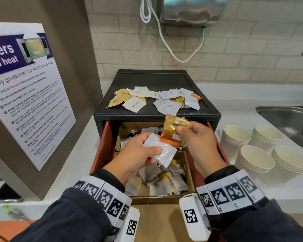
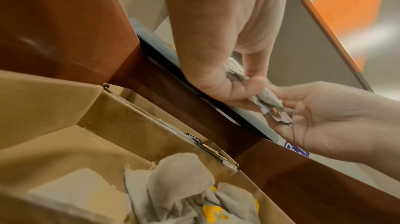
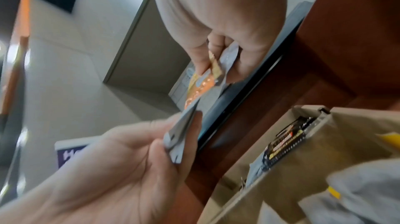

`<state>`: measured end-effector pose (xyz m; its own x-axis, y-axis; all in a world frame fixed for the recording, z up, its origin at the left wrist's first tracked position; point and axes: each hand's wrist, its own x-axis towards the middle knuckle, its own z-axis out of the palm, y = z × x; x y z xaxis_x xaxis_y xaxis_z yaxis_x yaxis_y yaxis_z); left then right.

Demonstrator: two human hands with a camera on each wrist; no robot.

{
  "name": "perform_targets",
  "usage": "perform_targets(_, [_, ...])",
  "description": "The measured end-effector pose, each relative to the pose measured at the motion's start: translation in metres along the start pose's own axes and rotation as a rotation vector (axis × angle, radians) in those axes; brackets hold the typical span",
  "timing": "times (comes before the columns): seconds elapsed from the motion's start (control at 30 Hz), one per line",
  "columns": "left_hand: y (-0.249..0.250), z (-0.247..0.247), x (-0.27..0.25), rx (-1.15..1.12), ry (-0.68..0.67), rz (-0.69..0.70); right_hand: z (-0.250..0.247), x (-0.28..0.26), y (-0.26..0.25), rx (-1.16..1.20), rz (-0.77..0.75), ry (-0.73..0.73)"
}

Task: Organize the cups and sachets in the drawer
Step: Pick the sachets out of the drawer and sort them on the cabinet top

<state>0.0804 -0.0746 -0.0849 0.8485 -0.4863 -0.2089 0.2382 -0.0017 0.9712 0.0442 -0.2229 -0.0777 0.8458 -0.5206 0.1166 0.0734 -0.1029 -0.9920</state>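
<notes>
While the left hand (image 1: 138, 152) pinches a white sachet (image 1: 162, 151) between thumb and curled fingers, the right hand (image 1: 198, 137) grips a gold-orange sachet (image 1: 173, 131) the same way, thumb on its face. Both hands hang over the open red drawer (image 1: 101, 147), the two sachets nearly touching at their near edges. Inside the drawer a cardboard divider (image 1: 189, 172) marks off a front compartment heaped with pale tea bags (image 1: 164, 182), some with yellow tags; the rear compartment holds mixed sachets, partly hidden by the hands. On the black cabinet top (image 1: 156, 79) lie sorted groups: brown sachets (image 1: 119, 99) at left, white ones (image 1: 166, 102) in the middle and right, a few orange among them. Four stacks of paper cups (image 1: 257, 151) stand on the counter (image 1: 252, 102) right of the drawer, near the sink (image 1: 287, 116). A microwave safety sign (image 1: 24, 88) leans at left.
</notes>
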Motion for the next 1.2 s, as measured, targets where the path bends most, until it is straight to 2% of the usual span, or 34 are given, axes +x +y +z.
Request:
perform_targets(0.17, [0.004, -0.001, 0.002, -0.152, 0.053, -0.049, -0.011, 0.01, 0.003, 0.077, -0.024, 0.122])
perform_targets(0.37, [0.004, -0.001, -0.001, -0.139, 0.084, -0.022, -0.01, 0.01, 0.007, -0.134, -0.123, 0.158])
perform_targets(0.43, [0.003, -0.002, -0.001, -0.098, 0.135, -0.017, -0.009, 0.007, 0.006, -0.23, -0.12, 0.114])
perform_targets(0.53, [0.001, -0.001, 0.0, -0.051, 0.172, -0.016, -0.004, 0.002, 0.003, -0.202, -0.008, -0.002])
perform_targets(0.6, [0.0, 0.0, 0.001, -0.055, 0.171, -0.012, 0.003, -0.006, -0.002, -0.191, 0.085, -0.187])
perform_targets(0.67, [0.001, 0.002, 0.002, -0.081, 0.19, -0.018, 0.006, -0.01, -0.002, -0.322, 0.038, -0.331])
perform_targets(0.7, [0.003, 0.002, 0.002, -0.113, 0.21, -0.029, 0.006, -0.01, 0.0, -0.394, -0.011, -0.329])
perform_targets(0.77, [0.007, 0.002, 0.002, -0.211, 0.244, -0.055, 0.003, -0.004, 0.002, -0.405, -0.063, -0.232])
perform_targets(0.9, [0.011, 0.002, 0.001, -0.31, 0.293, -0.066, -0.009, 0.006, 0.002, -0.222, 0.015, -0.025])
perform_targets(1.03, [0.009, 0.002, 0.003, -0.292, 0.291, -0.086, -0.008, 0.003, 0.005, -0.237, -0.017, -0.085])
perform_targets(1.2, [0.001, 0.0, 0.007, -0.115, 0.251, -0.035, 0.007, -0.004, 0.007, -0.37, -0.039, -0.203])
